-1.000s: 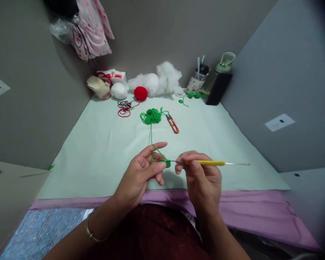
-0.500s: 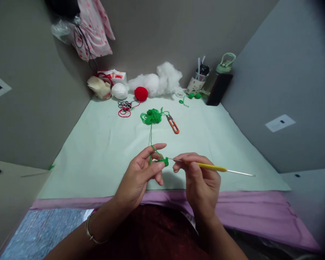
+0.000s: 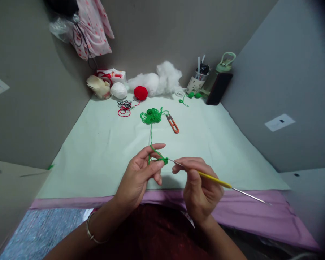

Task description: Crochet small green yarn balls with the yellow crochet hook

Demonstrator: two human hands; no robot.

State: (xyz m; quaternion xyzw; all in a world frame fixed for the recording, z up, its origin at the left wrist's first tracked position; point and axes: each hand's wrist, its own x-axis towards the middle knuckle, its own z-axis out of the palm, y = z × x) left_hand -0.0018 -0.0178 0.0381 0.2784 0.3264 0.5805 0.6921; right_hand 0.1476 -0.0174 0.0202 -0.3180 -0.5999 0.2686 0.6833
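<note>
My left hand [image 3: 139, 172] pinches a small green crochet piece [image 3: 164, 160] between thumb and fingers, with the green strand looped over its raised forefinger. That strand runs up to a loose pile of green yarn [image 3: 151, 116] on the pale green table cover [image 3: 97, 151]. My right hand [image 3: 199, 184] grips a yellow-handled crochet hook [image 3: 215, 179]. The hook's tip is in the green piece and its metal tail slants down to the right.
Orange thread snips [image 3: 173, 124] lie beside the green yarn. At the back stand a red yarn ball [image 3: 140, 92], a white ball [image 3: 118, 90], white stuffing [image 3: 162, 81], tangled red and black cord [image 3: 124, 107], a cup of tools [image 3: 197, 80] and a green-lidded bottle [image 3: 222, 74].
My right hand has turned so the hook's tail swung down from level to slanting toward the lower right. The left hand has stayed almost still with the green piece.
</note>
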